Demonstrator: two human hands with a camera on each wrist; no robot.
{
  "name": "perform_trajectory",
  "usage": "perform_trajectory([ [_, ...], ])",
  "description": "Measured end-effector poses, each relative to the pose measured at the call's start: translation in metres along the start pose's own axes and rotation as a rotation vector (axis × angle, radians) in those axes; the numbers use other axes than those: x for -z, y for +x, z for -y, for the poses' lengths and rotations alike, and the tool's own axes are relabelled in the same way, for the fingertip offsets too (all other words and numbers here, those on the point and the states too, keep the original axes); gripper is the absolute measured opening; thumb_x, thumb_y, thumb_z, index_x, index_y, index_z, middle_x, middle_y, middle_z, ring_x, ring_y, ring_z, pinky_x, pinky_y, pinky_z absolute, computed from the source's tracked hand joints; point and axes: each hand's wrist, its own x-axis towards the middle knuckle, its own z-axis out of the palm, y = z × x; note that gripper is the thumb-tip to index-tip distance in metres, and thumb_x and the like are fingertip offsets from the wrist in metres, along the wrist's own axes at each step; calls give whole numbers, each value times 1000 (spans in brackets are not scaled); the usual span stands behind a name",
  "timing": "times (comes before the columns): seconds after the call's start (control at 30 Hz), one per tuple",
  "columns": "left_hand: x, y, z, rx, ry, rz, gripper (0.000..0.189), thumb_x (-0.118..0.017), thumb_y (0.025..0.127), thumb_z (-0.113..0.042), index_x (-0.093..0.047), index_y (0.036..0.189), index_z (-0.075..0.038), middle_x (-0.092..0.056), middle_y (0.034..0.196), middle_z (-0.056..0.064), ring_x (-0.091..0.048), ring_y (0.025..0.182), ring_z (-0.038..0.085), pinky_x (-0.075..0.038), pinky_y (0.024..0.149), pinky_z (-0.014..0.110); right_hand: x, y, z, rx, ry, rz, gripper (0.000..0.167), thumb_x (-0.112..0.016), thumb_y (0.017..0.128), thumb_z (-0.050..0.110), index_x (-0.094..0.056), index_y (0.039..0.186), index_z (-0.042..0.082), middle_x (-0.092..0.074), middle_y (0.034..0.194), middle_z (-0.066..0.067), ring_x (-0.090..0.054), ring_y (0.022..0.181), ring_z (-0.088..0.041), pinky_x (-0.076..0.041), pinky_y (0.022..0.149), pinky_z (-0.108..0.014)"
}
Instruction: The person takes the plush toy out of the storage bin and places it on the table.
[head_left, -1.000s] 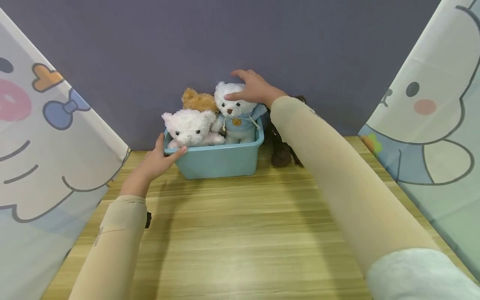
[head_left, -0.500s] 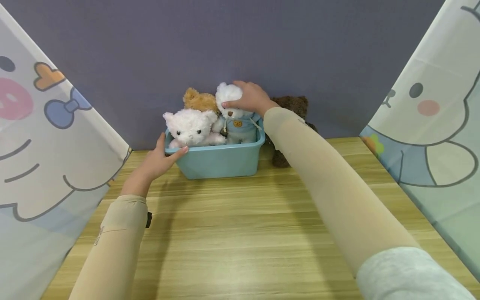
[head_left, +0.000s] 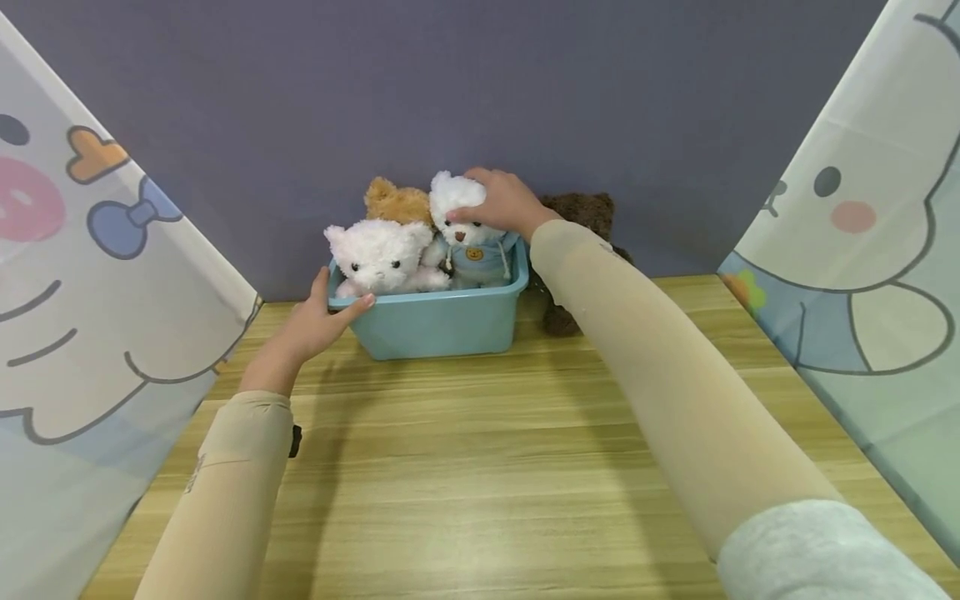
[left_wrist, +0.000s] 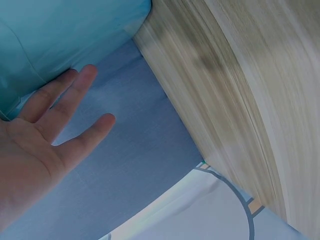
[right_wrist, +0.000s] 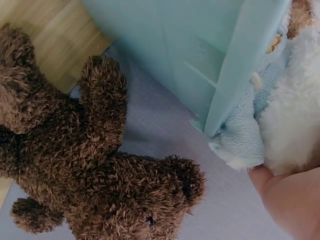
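Note:
A light blue plastic bin (head_left: 435,325) stands near the back wall. At its left front corner my left hand (head_left: 303,329) rests, thumb along the rim; its other fingers (left_wrist: 72,97) are extended and spread in the left wrist view. My right hand (head_left: 510,202) grips the head of a white teddy bear (head_left: 456,196) in a light blue hoodie, thumb in front and fingers behind. This bear sits upright in the bin's right part. Beside it in the bin are a pale plush cat (head_left: 378,254) in front and a tan plush toy (head_left: 397,202) behind, mostly hidden.
Just right of the bin a dark brown teddy bear (right_wrist: 100,165) leans by the wall, partly behind my right forearm in the head view. The wooden tabletop (head_left: 480,467) ends at a grey wall (head_left: 480,75). Printed cloths (head_left: 862,250) hang on both sides.
My right hand has come down from above the white teddy bear and closed round its head. The bear now sits slightly lower, tilted a little. The left hand has stayed in place.

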Motion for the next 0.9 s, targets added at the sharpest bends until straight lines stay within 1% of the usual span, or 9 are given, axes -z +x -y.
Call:
perform_trajectory([
  [0.13, 2, 0, 0, -10, -8, -8, 125, -39, 91, -93, 40, 160, -25, 8, 175, 33, -10, 158, 63, -23, 122, 80, -5, -1, 0, 6, 14, 6, 96, -68, 94, 70, -25, 171, 31, -21, 180, -2, -22, 167, -28, -29, 133, -52],
  [0.27, 4, -2, 2, -12, 0, -9, 125, -38, 92, -92, 40, 160, -24, 9, 175, 33, -11, 158, 64, -24, 122, 79, -12, 0, -2, 6, 5, 18, 96, -66, 95, 71, -22, 172, 32, -15, 181, -4, -14, 169, -30, -24, 135, -54],
  [0.37, 5, -3, 3, -11, 3, -5, 124, -38, 92, -92, 41, 159, -24, 10, 175, 33, -11, 158, 64, -23, 123, 79, -17, 1, -3, 8, 0, 12, 96, -66, 95, 71, -23, 172, 32, -14, 181, -6, -12, 169, -30, -23, 135, -54],
  [0.53, 5, -3, 5, -1, 14, -4, 124, -37, 91, -93, 41, 159, -24, 8, 175, 34, -12, 157, 65, -24, 122, 80, -21, 2, -3, 14, 4, 12, 96, -67, 95, 70, -23, 172, 31, -15, 181, -6, -13, 169, -31, -24, 135, -55],
  [0.7, 5, -3, 4, 4, 14, -1, 124, -37, 91, -93, 41, 159, -24, 8, 175, 34, -12, 157, 65, -24, 121, 80, -25, 2, -5, 19, -24, 28, 96, -67, 95, 70, -24, 171, 32, -14, 181, -4, -12, 169, -31, -23, 135, -55],
  [0.83, 6, -4, 4, 6, 16, -5, 124, -36, 90, -94, 41, 159, -25, 6, 174, 35, -12, 156, 66, -24, 121, 81, -30, -1, -4, 41, -28, -12, 92, -69, 96, 67, -29, 170, 31, -19, 180, -4, -14, 169, -30, -24, 135, -54],
  [0.9, 4, -5, 4, 10, 17, 0, 125, -36, 89, -96, 41, 159, -26, 4, 174, 35, -12, 157, 65, -24, 121, 80, -32, -5, -4, 53, -26, -55, 89, -70, 96, 64, -33, 169, 29, -27, 178, -3, -22, 167, -29, -28, 134, -52],
])
